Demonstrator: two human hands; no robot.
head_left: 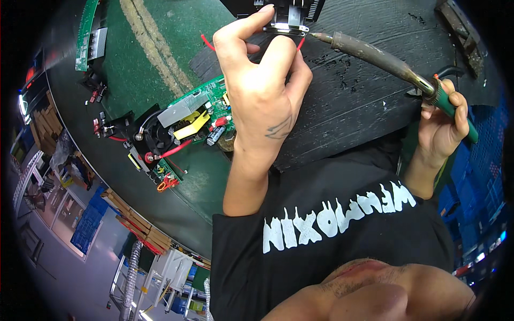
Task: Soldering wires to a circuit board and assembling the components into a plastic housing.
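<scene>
Two hands are in use, well apart. The left hand [265,80] is curled over a red wire [301,44], which appears pinched between the fingers, with one finger laid against the black finned assembly [281,15] at the far edge of the work area. The right hand [444,115] is closed round the green handle of the soldering iron [383,60], whose tip points at the assembly's metal terminal [305,31]; contact between tip and terminal cannot be confirmed.

Handling assessment: the iron should be light and rigid, its barrel probably hot, so the green handle is the only sound hold. The assembly is judged stiff and moderately weighty, its bare metal likely slippery; hold it by the black sides, clear of the terminal. The wire is judged light and pliant, best pinched on its insulation.

A green circuit board [218,92], judged fragile at its parts, sits left of the wrist and calls for an edge hold.

Containers: blue crates [88,227] stand off the bench at lower left, and blue bins [468,179] at right. Contents of both cannot be determined.
</scene>
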